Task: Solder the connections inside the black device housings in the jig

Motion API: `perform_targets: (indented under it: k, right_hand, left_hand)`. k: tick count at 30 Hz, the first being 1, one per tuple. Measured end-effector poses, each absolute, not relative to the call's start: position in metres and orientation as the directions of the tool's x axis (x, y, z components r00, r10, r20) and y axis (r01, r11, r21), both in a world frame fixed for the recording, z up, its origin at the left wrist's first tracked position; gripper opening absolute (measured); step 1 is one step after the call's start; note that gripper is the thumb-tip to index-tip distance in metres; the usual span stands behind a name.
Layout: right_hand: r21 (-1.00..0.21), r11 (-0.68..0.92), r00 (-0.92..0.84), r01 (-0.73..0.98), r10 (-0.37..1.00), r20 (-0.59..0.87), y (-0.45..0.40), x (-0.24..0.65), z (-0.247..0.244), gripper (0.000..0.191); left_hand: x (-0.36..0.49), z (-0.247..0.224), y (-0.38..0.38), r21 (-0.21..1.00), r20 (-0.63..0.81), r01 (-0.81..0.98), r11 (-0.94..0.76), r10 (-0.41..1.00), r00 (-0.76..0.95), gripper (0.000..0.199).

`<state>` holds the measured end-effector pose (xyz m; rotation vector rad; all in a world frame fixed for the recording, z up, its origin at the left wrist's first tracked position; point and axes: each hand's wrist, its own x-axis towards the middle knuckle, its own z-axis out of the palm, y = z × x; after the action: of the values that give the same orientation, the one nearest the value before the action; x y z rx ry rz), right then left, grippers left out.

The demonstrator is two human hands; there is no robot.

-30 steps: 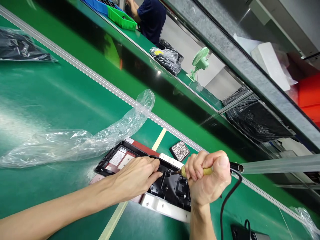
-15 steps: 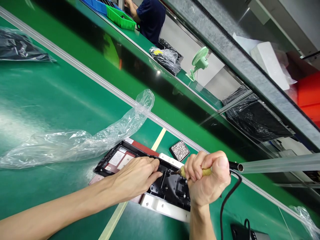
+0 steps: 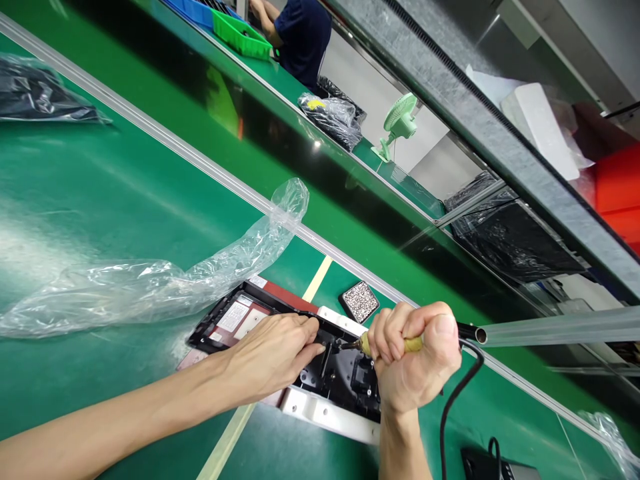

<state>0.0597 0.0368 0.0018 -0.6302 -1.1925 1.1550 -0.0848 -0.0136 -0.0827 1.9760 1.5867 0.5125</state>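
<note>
A long black plastic housing [image 3: 345, 373] lies face up in a fixture with white side blocks [image 3: 325, 411] on the green bench. My right hand [image 3: 417, 357] is wrapped round the yellow handle of a soldering iron [image 3: 367, 344]. Its metal tip points left and reaches into the housing, close to a small post. My left hand [image 3: 280, 350] rests over the housing's middle, thumb and fingers drawn together near the iron's tip. Whatever they pinch is hidden. A black cord [image 3: 453, 400] hangs behind my right hand.
A small square dish [image 3: 360, 302] of tiny metal pieces sits beyond the housing. Clear plastic film [image 3: 165, 287] stretches to the left. A metal rail [image 3: 210, 170] borders the bench. Opposite, a person [image 3: 303, 40] in dark clothing works near a green bin [image 3: 241, 37] and a fan [image 3: 400, 117].
</note>
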Motion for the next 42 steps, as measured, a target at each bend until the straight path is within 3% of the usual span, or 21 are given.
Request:
perform_targets:
  k: [42]
  right_hand:
    - [-0.854,0.391,-0.088,-0.343,0.892,0.443,0.0363,0.0561,0.0031,0.036]
  left_hand:
    - [-0.0845,-0.0838,-0.0134,0.624,-0.011,0.763,-0.171,0.974,0.227,0.026]
